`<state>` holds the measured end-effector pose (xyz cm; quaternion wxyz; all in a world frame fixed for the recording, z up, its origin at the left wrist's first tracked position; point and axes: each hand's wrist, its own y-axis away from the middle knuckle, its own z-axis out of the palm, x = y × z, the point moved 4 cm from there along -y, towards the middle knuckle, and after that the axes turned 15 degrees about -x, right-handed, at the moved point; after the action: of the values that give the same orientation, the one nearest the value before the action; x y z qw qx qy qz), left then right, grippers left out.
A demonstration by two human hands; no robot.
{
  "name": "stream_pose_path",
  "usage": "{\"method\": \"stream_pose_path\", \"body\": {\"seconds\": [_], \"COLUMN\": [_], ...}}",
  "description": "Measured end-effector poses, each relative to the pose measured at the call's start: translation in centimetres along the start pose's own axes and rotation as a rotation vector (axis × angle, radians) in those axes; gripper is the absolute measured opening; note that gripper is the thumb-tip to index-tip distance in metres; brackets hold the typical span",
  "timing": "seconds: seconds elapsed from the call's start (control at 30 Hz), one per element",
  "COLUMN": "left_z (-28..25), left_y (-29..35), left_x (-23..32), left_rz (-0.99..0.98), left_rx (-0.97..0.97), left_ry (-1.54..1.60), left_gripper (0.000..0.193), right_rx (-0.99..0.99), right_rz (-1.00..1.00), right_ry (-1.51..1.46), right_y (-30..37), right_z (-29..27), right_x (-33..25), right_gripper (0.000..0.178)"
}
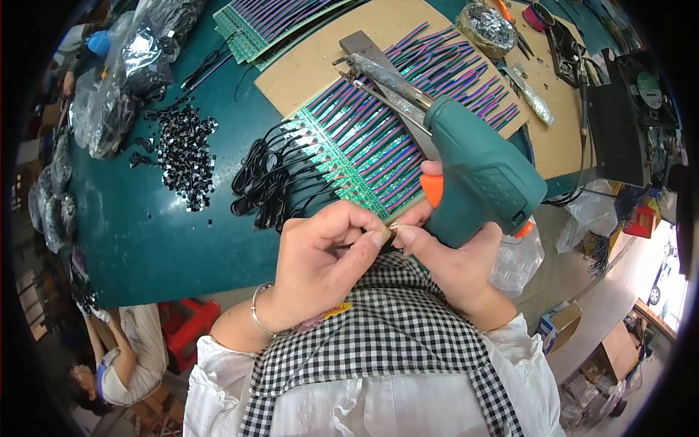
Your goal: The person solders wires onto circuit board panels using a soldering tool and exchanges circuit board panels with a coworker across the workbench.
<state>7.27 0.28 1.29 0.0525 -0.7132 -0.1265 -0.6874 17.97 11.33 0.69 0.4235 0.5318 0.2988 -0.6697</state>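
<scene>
A green soldering gun (484,164) with an orange trigger lies in my right hand (459,262), its metal tip pointing up and left over the boards. The thumb and a finger of that hand also pinch something tiny. My left hand (328,251) meets it there, thumb and forefinger pressed together; what they hold is too small to make out. Just beyond the hands is a panel of green circuit boards (331,149) with rows of coloured wires (386,146). Black cables (266,182) run from its left edge into a bundle. A grey metal bar (386,80) rests across the wires.
A heap of small dark parts (186,156) lies on the green table (116,247) at left, near plastic bags (109,109). More wired boards (273,25) are at the back. Pliers (522,44) and a foil-covered lump (486,29) are back right. Another person (120,368) works at lower left.
</scene>
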Motion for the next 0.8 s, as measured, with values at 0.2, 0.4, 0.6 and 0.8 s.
{"method": "stream_pose_path", "body": {"seconds": [0.2,0.4,0.6,0.8], "left_z": [0.1,0.6,-1.5,-3.3], "left_y": [0.3,0.5,0.5,-1.3], "left_x": [-0.2,-0.3,-1.0,-1.8], "left_rz": [0.040,0.093,-0.109,-0.171], "left_rx": [0.055,0.159,0.151,0.110], "left_ry": [-0.051,-0.133,-0.169,-0.389], "left_gripper": [0.004,0.004,0.002,0.008], "right_rx": [0.016,0.038,-0.136,0.067], "right_rz": [0.012,0.038,-0.165,0.031], "right_ry": [-0.049,-0.115,0.215,0.032], "right_y": [0.1,0.3,1.0,3.4], "right_z": [0.1,-0.1,-1.2,-3.3], "right_x": [0.4,0.8,1.1,0.3], "right_gripper": [0.056,0.058,0.061,0.059]}}
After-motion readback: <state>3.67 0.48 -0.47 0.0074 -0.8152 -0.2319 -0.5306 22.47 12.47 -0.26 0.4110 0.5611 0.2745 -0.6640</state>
